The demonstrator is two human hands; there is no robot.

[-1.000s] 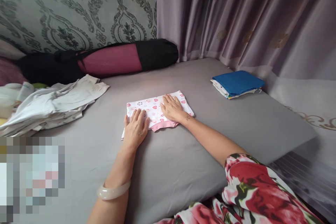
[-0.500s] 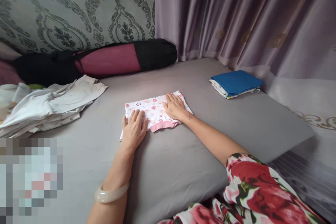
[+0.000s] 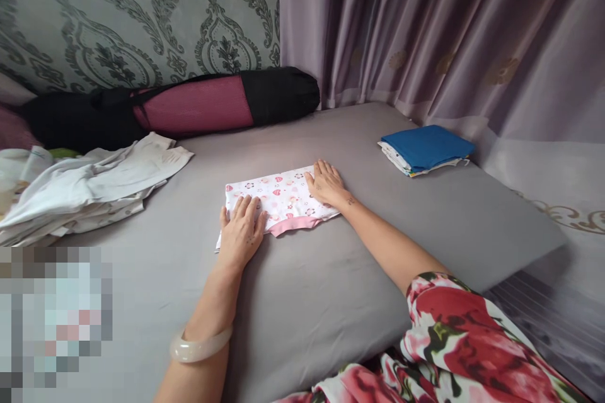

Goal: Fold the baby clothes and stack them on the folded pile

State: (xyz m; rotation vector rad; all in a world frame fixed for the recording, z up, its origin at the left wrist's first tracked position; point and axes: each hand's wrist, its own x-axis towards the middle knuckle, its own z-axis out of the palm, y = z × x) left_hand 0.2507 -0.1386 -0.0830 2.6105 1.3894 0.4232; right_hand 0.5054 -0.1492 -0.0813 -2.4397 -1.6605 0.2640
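Observation:
A folded white shirt (image 3: 283, 201) with pink hearts and flowers lies on the grey sheet, its pink neckband facing me. My left hand (image 3: 242, 227) rests flat on the shirt's left end, fingers slightly spread. On the right end lies my right hand (image 3: 326, 184), palm down with the fingers stretched out, covering that edge. Neither hand grips the cloth. A pale bangle (image 3: 201, 347) circles my left wrist.
Several light garments (image 3: 104, 182) lie in a loose pile at the left. A folded stack with blue cloth (image 3: 428, 146) on top sits at the right, near the curtain (image 3: 368, 31). A long black and maroon bag (image 3: 198, 104) lies along the wall.
My right hand has slid a little to the right and away from me, over the shirt's right edge. My left hand has stayed in place.

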